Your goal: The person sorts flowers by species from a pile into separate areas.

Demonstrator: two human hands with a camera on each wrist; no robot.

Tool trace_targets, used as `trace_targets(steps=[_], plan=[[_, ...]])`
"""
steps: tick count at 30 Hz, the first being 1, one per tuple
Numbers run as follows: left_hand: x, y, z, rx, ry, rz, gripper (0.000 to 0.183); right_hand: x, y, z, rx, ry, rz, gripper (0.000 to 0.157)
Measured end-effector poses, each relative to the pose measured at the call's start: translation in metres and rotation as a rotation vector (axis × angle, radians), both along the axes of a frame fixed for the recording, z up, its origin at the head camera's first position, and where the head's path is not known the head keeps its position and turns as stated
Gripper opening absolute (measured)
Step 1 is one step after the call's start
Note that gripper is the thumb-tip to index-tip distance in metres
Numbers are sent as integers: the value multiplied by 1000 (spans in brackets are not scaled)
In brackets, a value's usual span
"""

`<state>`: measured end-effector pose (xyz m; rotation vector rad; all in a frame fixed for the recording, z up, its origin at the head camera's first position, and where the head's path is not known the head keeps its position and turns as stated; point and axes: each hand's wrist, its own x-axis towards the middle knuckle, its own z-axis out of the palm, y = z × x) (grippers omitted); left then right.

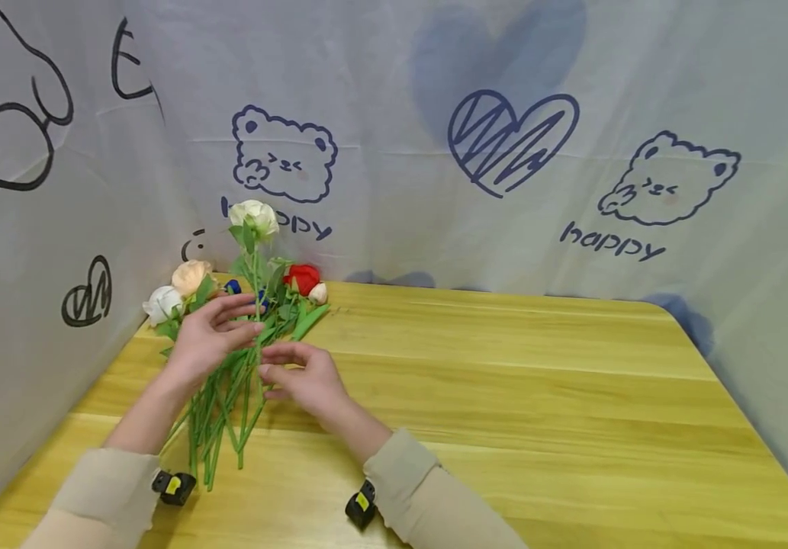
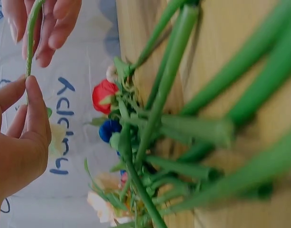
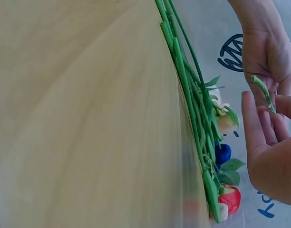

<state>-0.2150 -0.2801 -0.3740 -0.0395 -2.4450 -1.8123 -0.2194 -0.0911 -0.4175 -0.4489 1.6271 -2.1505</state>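
Observation:
A white rose (image 1: 254,219) with a green stem stands upright between the two hands. My left hand (image 1: 210,335) pinches its stem between thumb and forefinger; the left wrist view shows this left hand (image 2: 22,133) close up. Lower on the stem, my right hand (image 1: 307,381) has thumb and fingertips round it, the other fingers loosely bent. In the right wrist view the cut stem end (image 3: 259,85) sticks out by the right hand (image 3: 274,156). Beneath the hands lies a bunch of flowers, with a red rose (image 1: 303,279), a peach rose (image 1: 191,277) and another white rose (image 1: 163,305).
Green stems (image 1: 211,435) of the bunch spread toward the front of the wooden table (image 1: 538,396). Dark blue flowers (image 3: 223,154) show among the leaves. Printed cloth (image 1: 394,175) hangs behind the table and along its sides.

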Motion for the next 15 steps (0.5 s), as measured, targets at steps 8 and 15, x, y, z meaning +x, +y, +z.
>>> trace_targets(steps=[8, 15], plan=[[0, 17, -3, 7, 17, 23, 64, -3, 6, 0, 23, -4, -51, 30], [-3, 22, -6, 10, 7, 27, 62, -4, 11, 0, 33, -16, -62, 28]])
